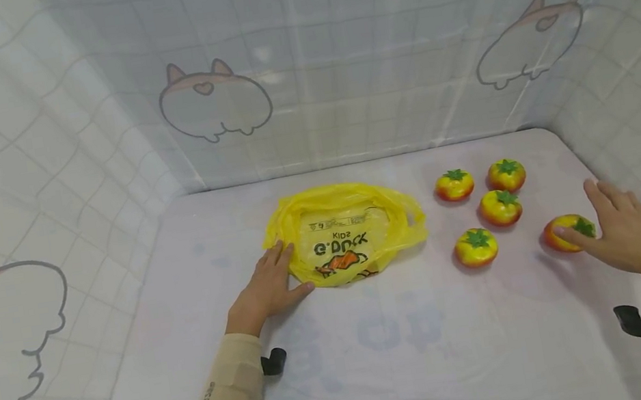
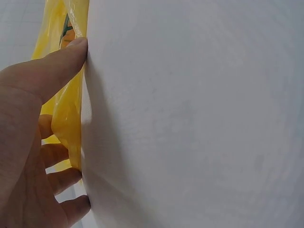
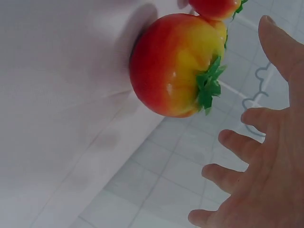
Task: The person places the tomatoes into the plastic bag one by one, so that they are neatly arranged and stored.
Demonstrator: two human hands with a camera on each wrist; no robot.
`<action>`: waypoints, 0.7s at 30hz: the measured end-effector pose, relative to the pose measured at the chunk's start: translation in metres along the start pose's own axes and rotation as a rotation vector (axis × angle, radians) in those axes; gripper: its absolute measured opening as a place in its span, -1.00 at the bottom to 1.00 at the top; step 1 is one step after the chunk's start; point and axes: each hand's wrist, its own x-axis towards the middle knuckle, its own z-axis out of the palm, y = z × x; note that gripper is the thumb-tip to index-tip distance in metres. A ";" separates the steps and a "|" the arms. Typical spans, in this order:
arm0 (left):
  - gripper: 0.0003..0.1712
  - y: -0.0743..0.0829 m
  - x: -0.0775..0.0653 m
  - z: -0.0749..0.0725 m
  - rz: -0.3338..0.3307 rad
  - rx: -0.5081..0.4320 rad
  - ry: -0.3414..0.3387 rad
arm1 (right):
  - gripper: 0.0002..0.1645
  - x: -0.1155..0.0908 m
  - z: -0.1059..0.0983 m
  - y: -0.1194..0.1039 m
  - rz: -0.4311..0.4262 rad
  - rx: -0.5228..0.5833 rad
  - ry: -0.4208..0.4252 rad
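Observation:
A yellow plastic bag (image 1: 407,232) with printed lettering lies on the table, its mouth spread wide. At its left rim rests my left hand (image 1: 271,283), fingers and thumb apart and touching the plastic; the left wrist view shows the bag (image 2: 69,109) beside the fingers. My right hand (image 1: 630,230) hovers with fingers spread near a red-and-yellow toy tomato (image 1: 558,235) with a green leafy top. In the right wrist view a gap shows between that tomato (image 3: 166,66) and the fingers (image 3: 237,147). Several similar tomatoes (image 1: 477,248) sit between bag and right hand.
White tiled-pattern sheeting (image 1: 341,86) with cartoon animals walls in the back and both sides. The pale table (image 1: 371,372) has rounded far corners. A small black piece (image 1: 274,362) sits at the left wrist, another (image 1: 634,321) at the right.

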 end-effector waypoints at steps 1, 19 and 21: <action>0.18 0.000 0.000 0.000 0.001 -0.001 -0.002 | 0.33 0.000 0.001 0.000 0.004 -0.004 -0.005; 0.18 0.001 0.002 -0.002 -0.002 -0.004 -0.008 | 0.40 0.003 0.008 0.002 -0.003 -0.006 -0.171; 0.18 0.001 0.001 -0.002 -0.007 -0.004 -0.011 | 0.38 0.003 0.010 0.002 -0.004 -0.011 -0.158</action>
